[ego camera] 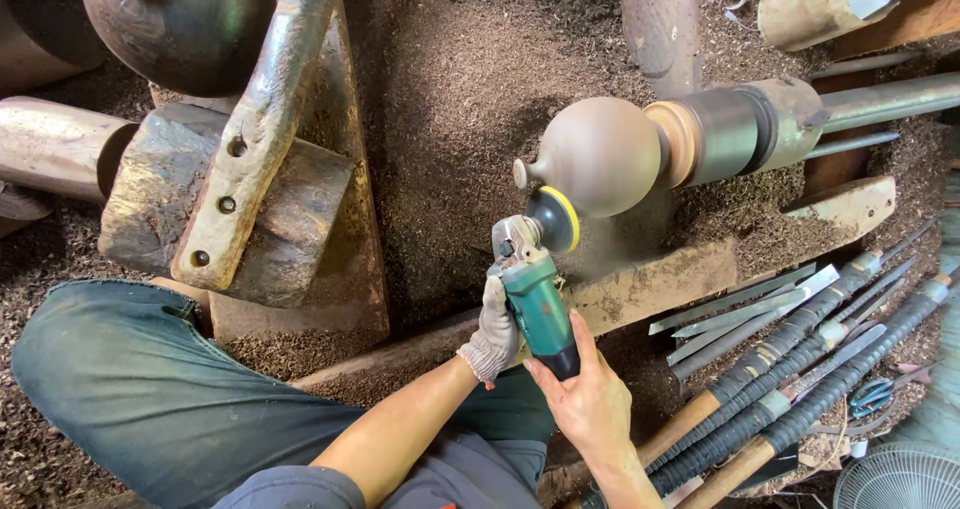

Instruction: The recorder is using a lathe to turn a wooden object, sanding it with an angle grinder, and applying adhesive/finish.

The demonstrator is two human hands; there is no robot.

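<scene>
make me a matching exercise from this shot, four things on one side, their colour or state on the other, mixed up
Things:
1. left hand
2. right hand
3. angle grinder
4. round wooden piece

Colour or state:
A. bare, gripping the rear end of the tool body
B. teal body with a yellow-edged disc at its front
C. brown and dusty, mounted sideways on the lathe chuck
D. in a grey knit glove, on the front of the tool body

Pairs: 1-D, 2-A, 3-B, 4-C
</scene>
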